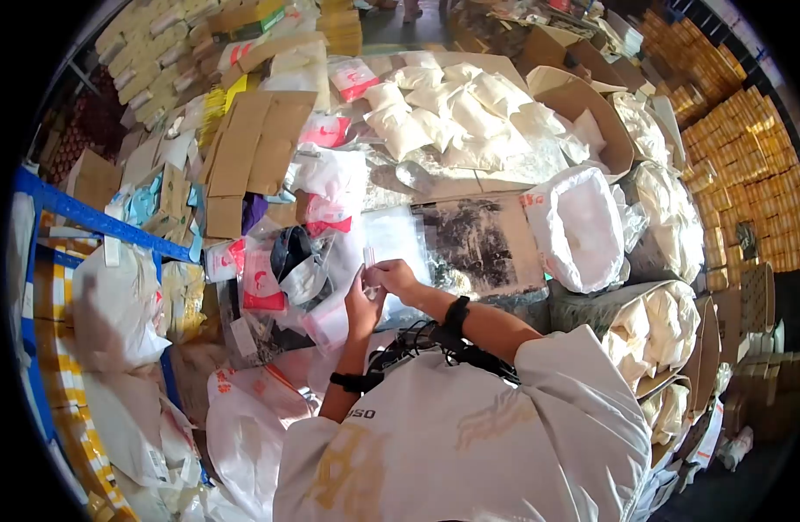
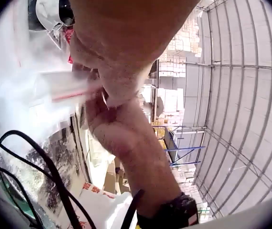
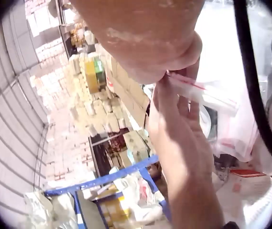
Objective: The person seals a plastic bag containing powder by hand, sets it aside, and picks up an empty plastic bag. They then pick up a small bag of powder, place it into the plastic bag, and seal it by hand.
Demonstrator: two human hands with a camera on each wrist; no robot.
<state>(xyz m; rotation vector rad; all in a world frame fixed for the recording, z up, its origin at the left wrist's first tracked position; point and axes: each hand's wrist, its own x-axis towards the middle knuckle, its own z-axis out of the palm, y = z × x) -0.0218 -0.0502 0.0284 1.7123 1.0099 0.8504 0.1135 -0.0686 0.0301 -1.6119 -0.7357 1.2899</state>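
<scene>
Both hands meet at the front of the work surface around a small clear zip bag [image 3: 205,94] with a red line along its edge. My left hand [image 1: 363,306] pinches the bag from the left side. From the right, my right hand [image 1: 395,278] pinches the same red-lined edge, its fingers close against the left ones. In the left wrist view the bag [image 2: 69,90] sticks out past the fingertips. Behind the hands lies a stack of clear plastic bags [image 1: 391,233]. The thumbs partly hide the gripped edge.
Filled pale bags [image 1: 457,109] are heaped at the back. A white-lined open sack [image 1: 583,228] stands on the right, beside a powder-dusted dark board [image 1: 478,244]. Red-and-white packets [image 1: 262,280] and a black roll-like item [image 1: 294,252] lie left. A blue rack [image 1: 95,209] borders the far left.
</scene>
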